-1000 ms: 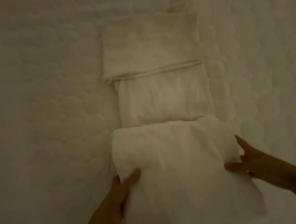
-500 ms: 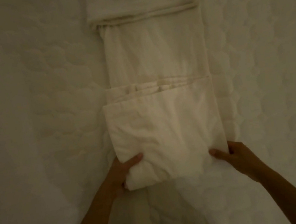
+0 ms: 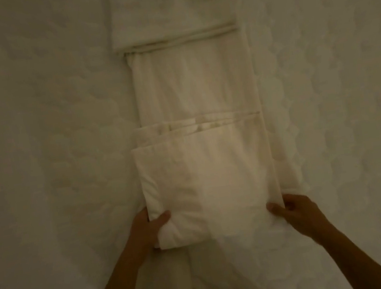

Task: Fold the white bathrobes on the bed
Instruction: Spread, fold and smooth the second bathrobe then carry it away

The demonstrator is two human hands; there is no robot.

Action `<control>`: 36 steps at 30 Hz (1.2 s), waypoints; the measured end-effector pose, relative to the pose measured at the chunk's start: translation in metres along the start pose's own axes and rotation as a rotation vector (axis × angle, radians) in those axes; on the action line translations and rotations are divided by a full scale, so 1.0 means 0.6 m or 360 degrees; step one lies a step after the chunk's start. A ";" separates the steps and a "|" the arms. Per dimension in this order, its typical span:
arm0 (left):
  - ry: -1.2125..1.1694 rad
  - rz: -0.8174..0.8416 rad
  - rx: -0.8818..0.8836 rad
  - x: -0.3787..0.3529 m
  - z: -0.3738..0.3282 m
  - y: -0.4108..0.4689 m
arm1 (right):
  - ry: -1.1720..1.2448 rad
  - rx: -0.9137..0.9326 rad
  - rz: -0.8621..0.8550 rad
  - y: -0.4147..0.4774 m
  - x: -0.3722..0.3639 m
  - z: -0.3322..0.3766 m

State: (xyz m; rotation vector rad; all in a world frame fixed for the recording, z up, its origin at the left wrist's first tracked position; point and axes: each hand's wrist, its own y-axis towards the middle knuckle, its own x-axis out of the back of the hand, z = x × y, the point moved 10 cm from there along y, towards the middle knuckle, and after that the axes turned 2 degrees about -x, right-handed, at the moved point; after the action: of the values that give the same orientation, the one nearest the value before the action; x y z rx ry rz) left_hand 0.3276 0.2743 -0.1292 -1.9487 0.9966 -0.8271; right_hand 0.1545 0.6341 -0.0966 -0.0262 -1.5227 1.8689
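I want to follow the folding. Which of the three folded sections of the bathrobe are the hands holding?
The nearest section, at the bottom of the strip. The left hand and right hand grip its near corners; the middle section and far section lie untouched on the bed.

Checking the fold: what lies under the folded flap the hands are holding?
Under the flap, more bathrobe layers peek out at its far edge, on the quilted bed. Both hands grip its near corners. How the hidden layers lie is covered.

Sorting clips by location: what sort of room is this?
Probably a bedroom or hotel room: a white quilted bed cover, and a folded white bathrobe gripped by the left hand and right hand.
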 end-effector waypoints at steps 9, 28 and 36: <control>-0.0494 -0.0020 -0.0213 0.064 -0.314 -0.073 | 0.0736 0.0462 0.0424 -0.109 0.194 0.311; 0.0688 -0.0442 -0.0834 -0.032 -0.849 0.316 | 0.0182 0.0514 -0.0708 0.300 0.380 0.713; 0.0622 -0.0632 -0.0818 -0.047 -0.867 0.395 | 0.0467 0.0465 -0.0794 0.411 0.392 0.740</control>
State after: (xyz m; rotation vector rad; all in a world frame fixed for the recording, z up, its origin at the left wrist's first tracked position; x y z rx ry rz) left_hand -0.1872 0.0281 -0.0853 -2.5374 1.1449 -1.3113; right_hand -0.3391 0.3707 -0.0787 0.1897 -0.9406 1.5794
